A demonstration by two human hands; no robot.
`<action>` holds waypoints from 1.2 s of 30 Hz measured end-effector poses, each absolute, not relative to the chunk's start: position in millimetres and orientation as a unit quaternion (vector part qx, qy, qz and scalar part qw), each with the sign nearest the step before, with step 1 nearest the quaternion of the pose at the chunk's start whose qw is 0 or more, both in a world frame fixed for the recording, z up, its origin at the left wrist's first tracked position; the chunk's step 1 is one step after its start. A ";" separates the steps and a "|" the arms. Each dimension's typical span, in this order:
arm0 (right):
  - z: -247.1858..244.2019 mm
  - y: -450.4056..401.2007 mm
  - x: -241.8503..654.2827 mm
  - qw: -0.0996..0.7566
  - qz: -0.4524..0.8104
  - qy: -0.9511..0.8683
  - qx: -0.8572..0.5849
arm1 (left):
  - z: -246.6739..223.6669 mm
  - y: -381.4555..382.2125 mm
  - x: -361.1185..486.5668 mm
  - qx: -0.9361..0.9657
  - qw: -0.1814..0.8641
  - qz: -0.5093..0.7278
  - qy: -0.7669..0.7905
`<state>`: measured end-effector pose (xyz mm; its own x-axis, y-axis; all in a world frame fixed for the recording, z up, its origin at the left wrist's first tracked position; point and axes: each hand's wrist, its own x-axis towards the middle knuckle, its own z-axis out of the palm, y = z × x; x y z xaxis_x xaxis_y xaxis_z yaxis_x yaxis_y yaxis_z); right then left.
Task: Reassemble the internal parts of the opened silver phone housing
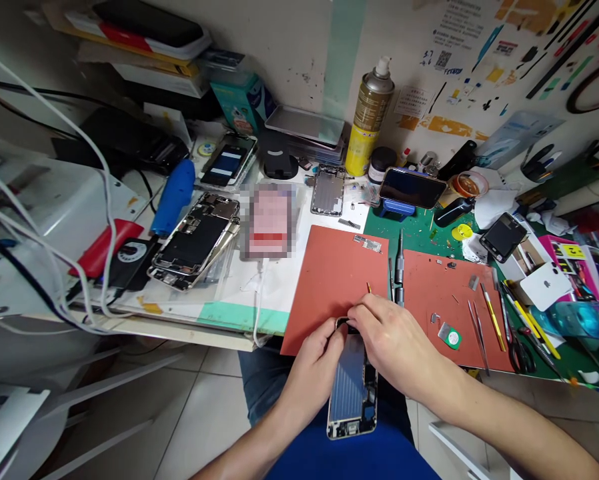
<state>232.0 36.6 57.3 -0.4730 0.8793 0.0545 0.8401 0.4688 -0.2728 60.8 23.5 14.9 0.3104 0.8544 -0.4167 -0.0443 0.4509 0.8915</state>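
An opened phone housing [347,390] with bare inner parts leans over the bench's front edge, above my lap. My left hand [319,357] is closed around its upper left side, thumb along the rim. At the housing's top right corner, my right hand [382,327] is pinched, its fingertips touching or very near the frame. A thin gold-coloured tip [369,288] sticks out above the right knuckles; what the fingers grip is otherwise hidden. Just beyond the hands lies an orange-red mat [329,273] with a small circuit board [367,244] on it.
A pen-like screwdriver [399,267] lies between the mats. Tweezers [478,333], scissors [522,353] and small parts sit to the right. Opened phones [197,237] and cables [107,233] crowd the left. Behind stand a spray can [369,120] and a propped phone [413,188].
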 end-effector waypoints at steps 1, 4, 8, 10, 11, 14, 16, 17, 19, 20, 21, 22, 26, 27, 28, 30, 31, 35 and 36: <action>55.9 36.2 232.9 0.098 0.112 -0.847 -0.511 | 14.4 23.3 60.7 0.411 0.697 0.323 0.491; 53.3 35.0 236.9 0.126 0.140 -0.833 -0.520 | 14.6 23.6 60.3 0.405 0.701 0.322 0.491; 54.1 35.0 240.1 0.176 0.169 -0.808 -0.536 | 17.6 24.6 60.4 0.390 0.713 0.316 0.489; 54.7 35.6 239.6 0.188 0.168 -0.800 -0.544 | 18.8 24.7 60.9 0.385 0.718 0.316 0.487; 54.8 35.8 238.9 0.191 0.169 -0.798 -0.546 | 19.0 24.6 61.1 0.383 0.719 0.316 0.486; 55.1 36.3 236.4 0.191 0.176 -0.796 -0.547 | 18.2 23.9 61.3 0.379 0.721 0.317 0.486; 55.5 36.4 234.9 0.190 0.176 -0.797 -0.546 | 17.2 23.4 60.9 0.378 0.719 0.320 0.488; 55.9 36.5 234.2 0.191 0.173 -0.798 -0.544 | 16.9 23.3 60.7 0.377 0.717 0.322 0.489; 56.4 36.9 233.0 0.194 0.165 -0.802 -0.540 | 16.9 23.6 60.5 0.376 0.714 0.326 0.492; 56.6 37.2 232.5 0.194 0.162 -0.804 -0.539 | 17.1 23.9 60.6 0.376 0.713 0.328 0.492; 56.7 37.4 232.2 0.194 0.160 -0.805 -0.538 | 17.5 24.3 60.7 0.376 0.713 0.328 0.493; 56.6 37.7 231.9 0.192 0.160 -0.805 -0.538 | 17.7 24.6 60.9 0.376 0.713 0.328 0.493; 55.9 38.3 232.6 0.186 0.170 -0.801 -0.542 | 14.3 23.8 60.2 0.369 0.711 0.328 0.500; 55.8 38.3 233.1 0.188 0.176 -0.799 -0.543 | 12.0 22.8 59.4 0.364 0.710 0.329 0.505; 55.8 38.4 233.6 0.190 0.183 -0.798 -0.543 | 9.3 21.4 58.5 0.359 0.709 0.329 0.510; 56.3 38.6 234.5 0.194 0.195 -0.795 -0.540 | 3.7 18.4 56.6 0.349 0.707 0.330 0.519; 56.7 38.8 234.8 0.195 0.199 -0.795 -0.539 | 1.2 16.9 55.9 0.345 0.707 0.330 0.522; 58.6 40.0 234.9 0.193 0.197 -0.797 -0.538 | -2.7 15.2 56.1 0.338 0.707 0.329 0.527; 58.9 40.4 234.9 0.189 0.197 -0.796 -0.539 | -2.1 15.9 56.8 0.339 0.707 0.329 0.527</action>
<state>234.9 40.4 58.9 -0.3464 0.9339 0.0888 0.7849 0.3404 -0.5178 56.8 15.9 -2.1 0.2280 0.8217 -0.5224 -0.1069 0.5544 0.8254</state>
